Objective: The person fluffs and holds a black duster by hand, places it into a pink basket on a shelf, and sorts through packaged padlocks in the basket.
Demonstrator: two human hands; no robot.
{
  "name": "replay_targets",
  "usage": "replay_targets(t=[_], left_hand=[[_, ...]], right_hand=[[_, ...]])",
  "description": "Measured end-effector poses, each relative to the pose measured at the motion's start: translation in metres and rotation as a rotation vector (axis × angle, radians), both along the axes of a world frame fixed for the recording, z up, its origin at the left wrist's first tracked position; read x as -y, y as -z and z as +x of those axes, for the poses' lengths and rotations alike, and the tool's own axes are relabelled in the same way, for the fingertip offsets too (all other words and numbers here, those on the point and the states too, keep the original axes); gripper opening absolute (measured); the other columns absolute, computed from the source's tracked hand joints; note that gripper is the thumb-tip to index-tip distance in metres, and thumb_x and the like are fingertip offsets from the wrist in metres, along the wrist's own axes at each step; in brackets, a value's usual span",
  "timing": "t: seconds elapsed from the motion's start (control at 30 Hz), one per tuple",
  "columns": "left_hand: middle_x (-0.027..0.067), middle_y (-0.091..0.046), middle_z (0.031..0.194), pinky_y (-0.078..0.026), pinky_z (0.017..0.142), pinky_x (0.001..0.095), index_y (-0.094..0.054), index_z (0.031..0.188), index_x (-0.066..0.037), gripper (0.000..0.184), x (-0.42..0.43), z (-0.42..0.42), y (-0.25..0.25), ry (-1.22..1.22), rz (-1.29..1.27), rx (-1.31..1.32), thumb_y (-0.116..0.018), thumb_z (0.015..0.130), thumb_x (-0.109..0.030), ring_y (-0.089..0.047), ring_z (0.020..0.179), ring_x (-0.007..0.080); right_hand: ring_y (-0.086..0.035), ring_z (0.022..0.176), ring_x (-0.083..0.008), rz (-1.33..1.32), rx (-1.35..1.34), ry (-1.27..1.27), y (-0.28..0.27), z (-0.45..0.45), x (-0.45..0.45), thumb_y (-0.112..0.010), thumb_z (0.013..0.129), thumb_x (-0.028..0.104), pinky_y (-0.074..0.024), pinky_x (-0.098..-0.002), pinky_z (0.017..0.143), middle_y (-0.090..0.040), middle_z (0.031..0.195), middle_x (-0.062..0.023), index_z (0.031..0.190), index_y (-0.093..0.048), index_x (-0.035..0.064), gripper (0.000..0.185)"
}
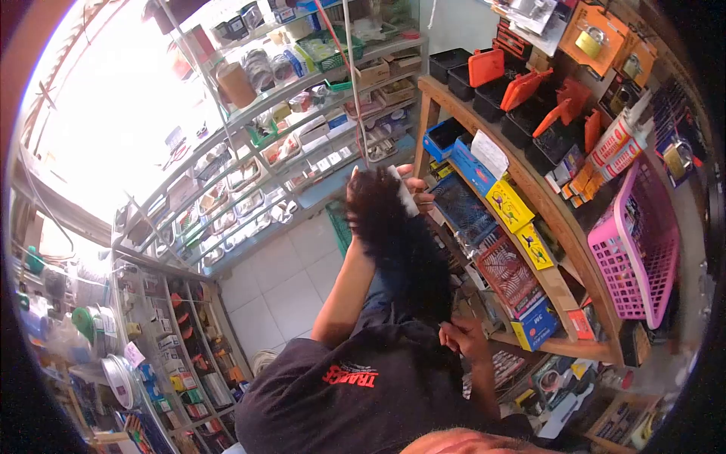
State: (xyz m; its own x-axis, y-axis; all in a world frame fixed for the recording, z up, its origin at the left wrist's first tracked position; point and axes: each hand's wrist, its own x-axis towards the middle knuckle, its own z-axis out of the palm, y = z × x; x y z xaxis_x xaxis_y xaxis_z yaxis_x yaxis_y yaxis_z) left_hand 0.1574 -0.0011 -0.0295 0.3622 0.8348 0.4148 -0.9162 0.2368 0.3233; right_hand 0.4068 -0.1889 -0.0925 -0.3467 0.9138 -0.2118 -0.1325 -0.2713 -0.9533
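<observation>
A black, fluffy duster (389, 216) runs across the middle of the head view, its far end fraying into fine fibres. My right hand (466, 342) is closed at the lower end of the dark mass, and its fingers hide the handle. Farther up, my left hand (417, 191) is raised with its fingers curled round a white object (405, 195). The duster lies over this object and covers most of it, so its kind cannot be made out. The left palm is largely behind the fibres.
A wooden shelf (522, 170) with black bins, orange lids and boxes stands close on the right, with a pink basket (635, 250). Metal racks (302, 163) of small goods line the back. More stocked shelves (178, 340) stand left. White floor tiles (283, 265) show between.
</observation>
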Motion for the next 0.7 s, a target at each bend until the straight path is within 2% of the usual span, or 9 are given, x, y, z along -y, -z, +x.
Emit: replay_targets(t=[0.03,0.13,0.3,0.4,0.43,0.53,0.6,0.67,0.7], left_hand=[[0.0192,-0.056,0.127,-0.043,0.100,0.0530,-0.043,0.136,0.002,0.076,0.003,0.004,0.000,-0.006,0.029,0.032,-0.037,0.093,-0.061,-0.057,0.112,0.0392],[0.0231,-0.057,0.124,-0.043,0.100,0.0527,-0.037,0.139,0.002,0.081,0.023,0.017,-0.041,-0.218,-0.524,0.009,-0.032,0.093,-0.065,-0.058,0.109,0.0398],[0.0179,-0.053,0.133,-0.039,0.106,0.0453,-0.043,0.138,0.001,0.076,-0.003,0.007,0.011,0.076,0.100,0.029,-0.035,0.094,-0.061,-0.052,0.122,0.0338],[0.0226,-0.057,0.123,-0.042,0.100,0.0539,-0.041,0.136,0.002,0.080,0.020,0.016,-0.036,-0.212,-0.550,0.011,-0.032,0.093,-0.065,-0.058,0.109,0.0422],[0.0225,-0.058,0.122,-0.041,0.101,0.0546,-0.041,0.136,0.002,0.079,0.019,0.018,-0.039,-0.241,-0.586,-0.003,-0.033,0.093,-0.064,-0.059,0.107,0.0427],[0.0185,-0.056,0.128,-0.039,0.106,0.0478,-0.043,0.137,0.001,0.077,-0.005,0.000,0.023,0.018,-0.047,0.015,-0.035,0.093,-0.062,-0.055,0.117,0.0366],[0.0168,-0.056,0.129,-0.041,0.102,0.0492,-0.047,0.134,-0.002,0.069,-0.006,0.004,0.017,-0.104,-0.131,0.027,-0.037,0.094,-0.057,-0.055,0.115,0.0323],[0.0164,-0.057,0.127,-0.045,0.093,0.0541,-0.051,0.130,-0.006,0.055,0.019,0.008,-0.042,-0.446,-0.472,-0.157,-0.037,0.098,-0.048,-0.058,0.106,0.0314],[0.0175,-0.058,0.125,-0.046,0.091,0.0542,-0.051,0.129,-0.003,0.059,0.020,0.008,-0.050,-0.389,-0.577,-0.116,-0.036,0.098,-0.050,-0.057,0.107,0.0316]], right_hand=[[-0.042,0.044,-0.0048,0.005,-0.035,0.051,0.006,0.001,0.001,-0.055,0.097,0.020,-0.0288,-0.0211,0.042,-0.055,0.059,-0.0032,0.066,-0.054,0.0034,0.034],[-0.041,0.043,-0.0049,-0.006,0.018,0.092,0.006,0.008,0.001,-0.056,0.097,0.019,-0.0292,-0.0214,0.042,-0.055,0.060,-0.0036,0.068,-0.054,0.0030,0.033],[-0.040,0.044,-0.0048,-0.035,0.044,-0.055,0.005,0.012,-0.002,-0.056,0.097,0.021,-0.0274,-0.0221,0.043,-0.053,0.059,-0.0022,0.068,-0.054,0.0037,0.033],[-0.040,0.045,-0.0049,-0.107,0.008,0.102,0.009,0.014,-0.010,-0.056,0.097,0.020,-0.0282,-0.0223,0.043,-0.051,0.058,-0.0008,0.068,-0.053,0.0036,0.033],[-0.040,0.045,-0.0049,-0.120,0.004,0.029,0.008,0.015,-0.011,-0.056,0.097,0.020,-0.0287,-0.0222,0.043,-0.050,0.058,-0.0002,0.069,-0.054,0.0036,0.033],[-0.039,0.045,-0.0046,-0.105,0.021,-0.119,0.005,0.014,-0.020,-0.056,0.097,0.020,-0.0298,-0.0219,0.043,-0.049,0.057,0.0012,0.070,-0.055,0.0038,0.032],[-0.039,0.045,-0.0042,-0.043,0.082,-0.124,0.009,0.014,-0.027,-0.055,0.097,0.020,-0.0301,-0.0219,0.043,-0.048,0.056,0.0018,0.069,-0.056,0.0043,0.032],[-0.041,0.045,-0.0037,-0.064,0.004,0.013,0.006,0.005,-0.036,-0.055,0.097,0.020,-0.0298,-0.0219,0.042,-0.049,0.056,0.0019,0.066,-0.056,0.0058,0.034],[-0.041,0.046,-0.0034,-0.078,-0.033,0.077,0.005,0.002,-0.040,-0.055,0.097,0.020,-0.0296,-0.0219,0.041,-0.050,0.056,0.0020,0.065,-0.055,0.0065,0.035]])
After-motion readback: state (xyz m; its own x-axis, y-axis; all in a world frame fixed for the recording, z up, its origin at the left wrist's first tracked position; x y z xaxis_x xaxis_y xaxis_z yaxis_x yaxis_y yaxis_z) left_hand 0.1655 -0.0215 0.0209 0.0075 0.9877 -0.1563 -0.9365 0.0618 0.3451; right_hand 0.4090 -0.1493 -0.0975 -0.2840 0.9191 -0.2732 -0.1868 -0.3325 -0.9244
